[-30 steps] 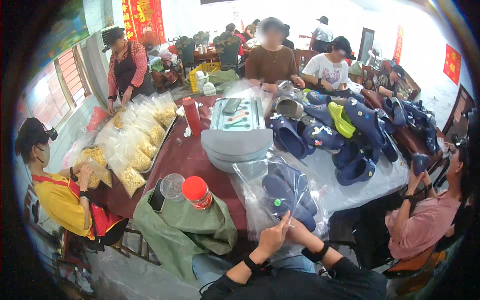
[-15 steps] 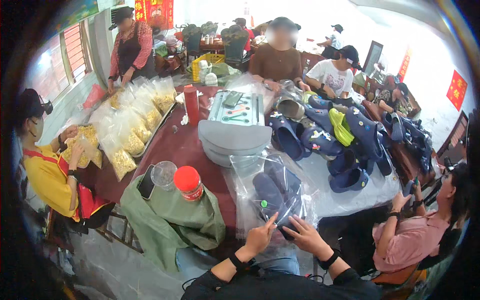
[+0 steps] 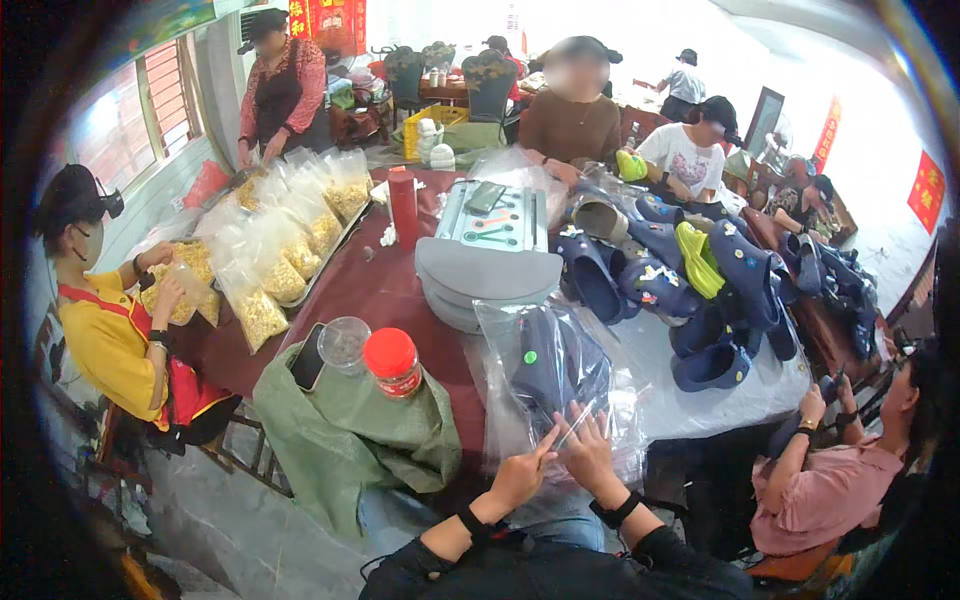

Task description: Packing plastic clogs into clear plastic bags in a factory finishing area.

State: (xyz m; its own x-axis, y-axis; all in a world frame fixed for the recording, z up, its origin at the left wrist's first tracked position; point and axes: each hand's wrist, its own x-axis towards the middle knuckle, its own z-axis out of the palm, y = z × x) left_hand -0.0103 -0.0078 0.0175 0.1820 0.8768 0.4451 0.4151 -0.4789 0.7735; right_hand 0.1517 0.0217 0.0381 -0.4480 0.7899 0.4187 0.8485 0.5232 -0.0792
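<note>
Clear plastic bag [image 3: 503,400] enclosing navy footwear [image 3: 562,370], at the near side of the table [image 3: 350,290], should handle light, limp and slippery, best grasped through the film around the footwear; the right hand [image 3: 592,455] lies spread on its near end, the left hand [image 3: 515,478] touches it with extended index finger, any pinch indeterminable.

Reference: grey box [image 3: 490,275], 1.
Left of box: red cylinder [image 3: 402,208], 1; clear snack bags [image 3: 235,272], at least 6, overlapping.
Near-left: red-lidded jar [image 3: 393,362], 1; clear tub [image 3: 344,343], 1; phone [image 3: 306,360], 1.
Near side: clear bag [image 3: 626,412], 1; own hands, 2 (left hand [image 3: 514,478], right hand [image 3: 589,455]).
Right: dark blue clogs [image 3: 742,270], at least 6.
Beyond: yellow crate [image 3: 411,142], 1.
</note>
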